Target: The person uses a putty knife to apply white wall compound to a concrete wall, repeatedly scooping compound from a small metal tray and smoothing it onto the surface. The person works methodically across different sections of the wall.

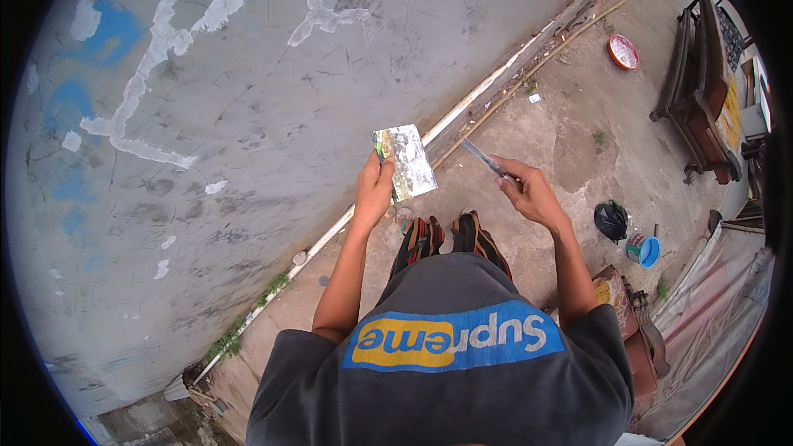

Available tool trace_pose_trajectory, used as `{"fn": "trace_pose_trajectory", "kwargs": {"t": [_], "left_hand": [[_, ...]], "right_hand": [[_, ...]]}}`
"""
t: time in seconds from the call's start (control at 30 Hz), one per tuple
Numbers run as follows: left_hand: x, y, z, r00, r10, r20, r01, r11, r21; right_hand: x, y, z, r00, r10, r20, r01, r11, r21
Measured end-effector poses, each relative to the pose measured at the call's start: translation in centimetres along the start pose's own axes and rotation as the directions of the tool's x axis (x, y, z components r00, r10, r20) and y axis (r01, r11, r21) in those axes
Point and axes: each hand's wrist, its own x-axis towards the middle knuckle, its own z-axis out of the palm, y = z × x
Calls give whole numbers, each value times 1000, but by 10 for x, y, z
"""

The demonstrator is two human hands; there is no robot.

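Observation:
My left hand (374,190) grips a flat rectangular board (410,163) by its left edge, the thumb lying over its face. White paste is smeared across the board's shiny surface. In my right hand (533,195) is a putty knife (484,158), its thin blade pointing up and left toward the board, a short gap apart from it. Left of both hands rises a grey wall (273,116). Pale filler patches (136,95) run along cracks in it, with blue paint stains around some of them.
A white pipe (467,107) and a long bamboo pole (529,74) lie along the wall's foot. On the concrete floor stand a red basin (624,52) with white stuff inside, a black plastic bag (611,220) and a blue bucket (643,251). Carved wooden furniture (698,107) stands at the right.

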Motion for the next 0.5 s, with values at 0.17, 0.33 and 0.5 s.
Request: {"fn": "trace_pose_trajectory", "kwargs": {"t": [0.17, 0.33, 0.5], "left_hand": [[-8, 33, 14, 998, 63, -14, -54, 938, 342], [-13, 42, 19, 999, 34, -18, -25, 928, 373], [-16, 45, 18, 1000, 18, -11, -12, 917, 399]], "right_hand": [[7, -50, 15, 974, -220, 58, 221, 854, -470], [17, -52, 32, 960, -273, 67, 267, 809, -523], [21, -54, 37, 952, -287, 110, 298, 777, -554]]}}
